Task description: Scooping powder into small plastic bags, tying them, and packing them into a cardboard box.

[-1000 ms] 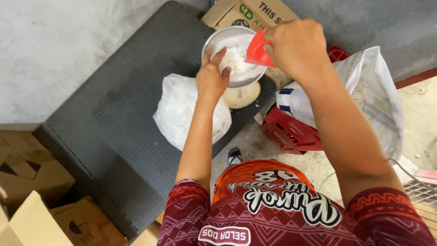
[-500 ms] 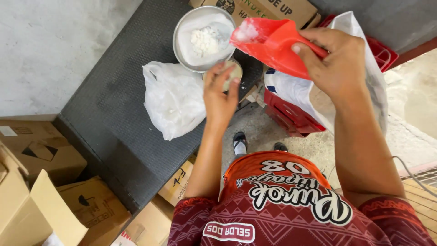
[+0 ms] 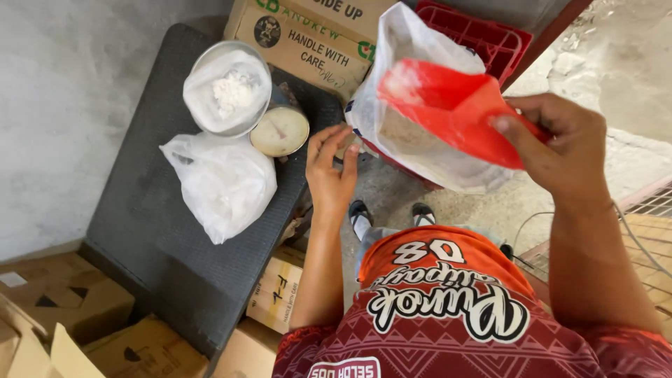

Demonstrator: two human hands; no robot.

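Observation:
My right hand (image 3: pixel 560 143) grips a red plastic scoop (image 3: pixel 448 105) dusted with white powder, held over the mouth of a large white sack (image 3: pixel 413 150). My left hand (image 3: pixel 330 171) hangs open in the air, holding nothing, just left of the sack and right of a weighing scale's round dial (image 3: pixel 280 131). The scale's metal bowl (image 3: pixel 225 87) is lined with a clear bag and holds a small heap of white powder (image 3: pixel 231 91). A tied white plastic bag (image 3: pixel 220 185) lies on the dark table (image 3: pixel 154 238) below the bowl.
A red crate (image 3: pixel 490 38) holds the sack. Cardboard boxes stand behind the scale (image 3: pixel 308 38), under the table (image 3: pixel 276 290) and at the lower left (image 3: pixel 63 308). A grey wall (image 3: pixel 63 105) runs along the left. A metal grate (image 3: pixel 651 203) lies at the right edge.
My right hand carried the scoop from over the bowl back to the right, above the sack. My left hand came off the bowl's rim and drew down and right, off the scale.

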